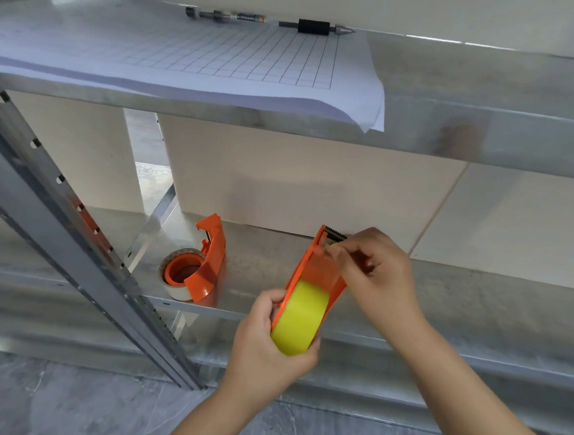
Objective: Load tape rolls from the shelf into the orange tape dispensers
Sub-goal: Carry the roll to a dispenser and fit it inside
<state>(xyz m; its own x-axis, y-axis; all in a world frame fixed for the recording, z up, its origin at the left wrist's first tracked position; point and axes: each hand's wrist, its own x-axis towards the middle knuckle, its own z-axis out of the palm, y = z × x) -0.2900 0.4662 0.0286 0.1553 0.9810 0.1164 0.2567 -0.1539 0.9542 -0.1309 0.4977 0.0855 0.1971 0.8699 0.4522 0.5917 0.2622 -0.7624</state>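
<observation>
Nothing can be read; the marker (230, 16) on the upper shelf (455, 79) carries a label too blurred to decipher.

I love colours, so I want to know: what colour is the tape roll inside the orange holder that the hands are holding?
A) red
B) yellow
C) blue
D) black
B: the tape roll in the orange dispenser gripped by the left hand is bright yellow.

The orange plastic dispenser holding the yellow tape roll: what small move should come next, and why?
Probably draw the tape end up to the toothed cutter and press it down. The yellow tape roll already sits in the orange plastic dispenser, the left hand grips both, and the right hand pinches its top just below the cutter.
</observation>
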